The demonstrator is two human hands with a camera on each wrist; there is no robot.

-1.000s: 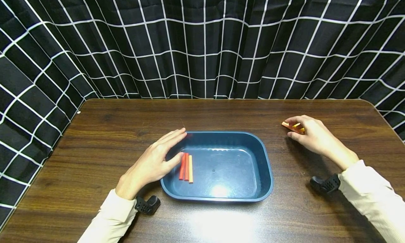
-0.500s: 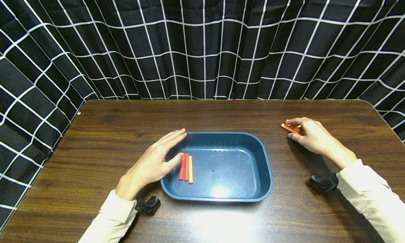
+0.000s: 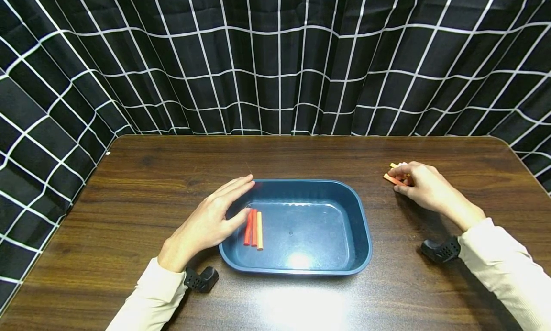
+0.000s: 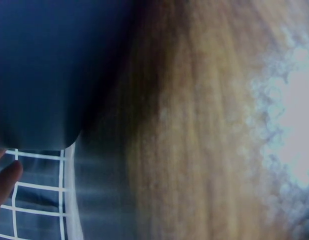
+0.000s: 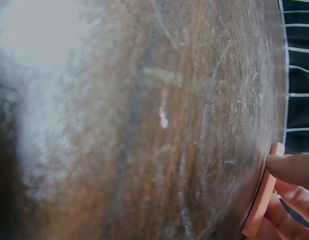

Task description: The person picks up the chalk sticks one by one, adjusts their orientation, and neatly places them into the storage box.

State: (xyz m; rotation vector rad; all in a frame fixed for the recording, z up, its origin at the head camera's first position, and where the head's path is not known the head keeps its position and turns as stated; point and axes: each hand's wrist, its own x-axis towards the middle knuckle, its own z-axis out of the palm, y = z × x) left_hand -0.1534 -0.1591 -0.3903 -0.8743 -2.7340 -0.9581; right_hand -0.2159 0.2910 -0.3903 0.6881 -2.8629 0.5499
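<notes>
Right hand (image 3: 424,182) at the far right part of the brown wood-grain surface (image 3: 129,202), well apart from the blue bin (image 3: 297,273); grip nearly closed, thumb and fingers pinching an orange-red stick (image 3: 391,178), whose lighter end points out to the left past the fingertips; the right wrist view shows the thumb against one face of this stick and fingers behind it; whether it is clear of the surface cannot be told; a yellow stick (image 3: 393,165) just beyond, partly hidden by the same hand, contact with the fingers not discernible; left hand (image 3: 206,221) at the bin's left rim, grip spread, fingers extended and thumb apart, reaching over the rim; it has hold of no stick; inside the bin, at its left side, three sticks lie side by side, roughly lengthwise to the viewer: red stick (image 3: 247,233) leftmost, second red stick (image 3: 254,233) in the middle, pale orange stick (image 3: 259,233) rightmost; left thumb tip at the far ends of the red pair, touch uncertain; black curtain with white grid lines (image 3: 267,53) behind the surface.
</notes>
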